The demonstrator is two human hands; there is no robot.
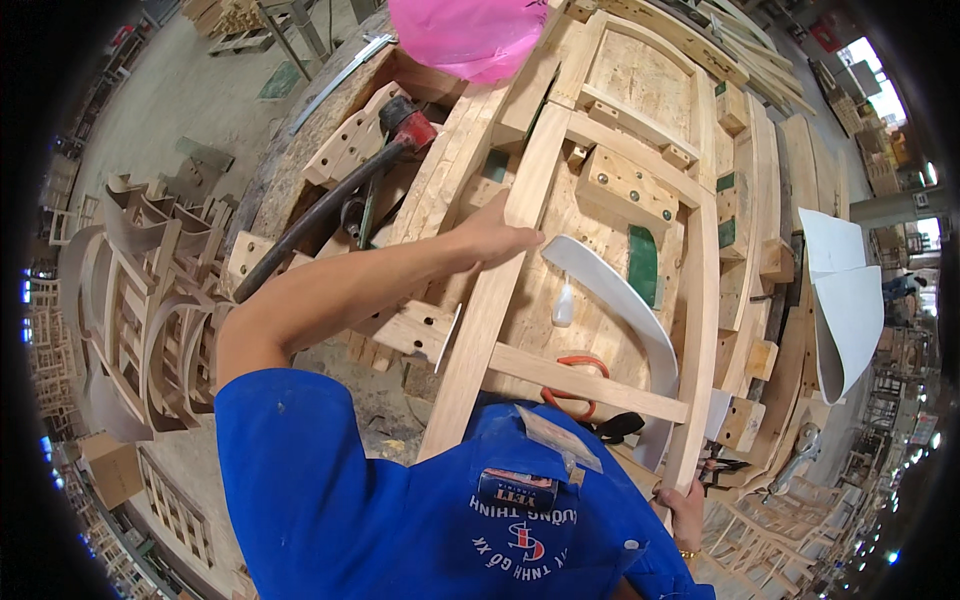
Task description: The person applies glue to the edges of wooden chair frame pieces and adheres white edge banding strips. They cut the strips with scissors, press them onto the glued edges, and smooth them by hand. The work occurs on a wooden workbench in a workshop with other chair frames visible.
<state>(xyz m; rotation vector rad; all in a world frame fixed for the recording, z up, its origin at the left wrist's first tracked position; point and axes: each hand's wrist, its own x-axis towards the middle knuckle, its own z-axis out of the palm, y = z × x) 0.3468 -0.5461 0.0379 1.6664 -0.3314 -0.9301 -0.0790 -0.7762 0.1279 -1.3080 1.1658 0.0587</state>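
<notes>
A pale wooden chair frame with two long legs and several crosspieces lies over the workbench, its near end close to my body. My left hand is closed round its left leg, thumb on top and fingers partly hidden behind the wood. At the near end of the right leg, my right hand grips the wood, partly hidden by it. Between the legs a curved white strip arches over the bench and passes under the near crosspiece. Beside it is a small white bottle.
Wooden blocks with bolt holes sit on the bench around the frame. At left lies a mallet with a long black handle. A pink plastic bag is at the far end, a white sheet at right. Curved wooden parts are stacked left.
</notes>
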